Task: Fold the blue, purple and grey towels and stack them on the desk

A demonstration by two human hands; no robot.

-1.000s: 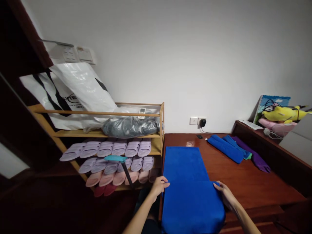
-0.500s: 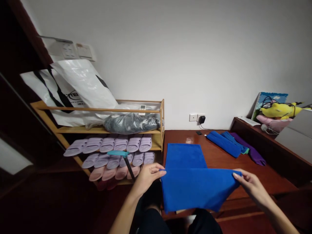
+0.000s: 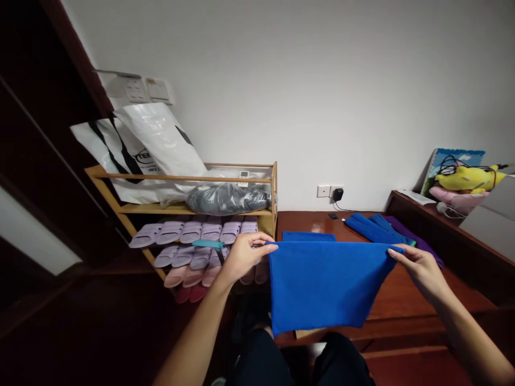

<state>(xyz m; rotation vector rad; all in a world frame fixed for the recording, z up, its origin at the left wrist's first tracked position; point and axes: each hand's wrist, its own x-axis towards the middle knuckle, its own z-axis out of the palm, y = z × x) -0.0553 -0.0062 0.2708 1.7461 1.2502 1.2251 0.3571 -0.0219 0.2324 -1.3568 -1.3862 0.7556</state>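
Note:
A blue towel (image 3: 328,284) hangs stretched between my two hands above the front of the desk. My left hand (image 3: 250,254) pinches its upper left corner between thumb and fingers. At the upper right corner, my right hand (image 3: 414,260) grips it the same way. Behind it, another piece of blue cloth (image 3: 309,236) lies flat on the desk, mostly hidden. Rolled or folded blue cloths (image 3: 374,230) and a purple cloth (image 3: 418,241) lie at the desk's back right.
The brown desk (image 3: 422,289) meets the wall, with a black plug (image 3: 337,194) in a socket. On the left stands a wooden shoe rack (image 3: 120,209) with slippers (image 3: 211,230) and white bags (image 3: 161,139). A raised ledge at right holds a yellow plush toy (image 3: 466,178).
Both hands have lifted the towel higher, so it hangs longer and covers more of the cloth behind. The camera view has shifted slightly left.

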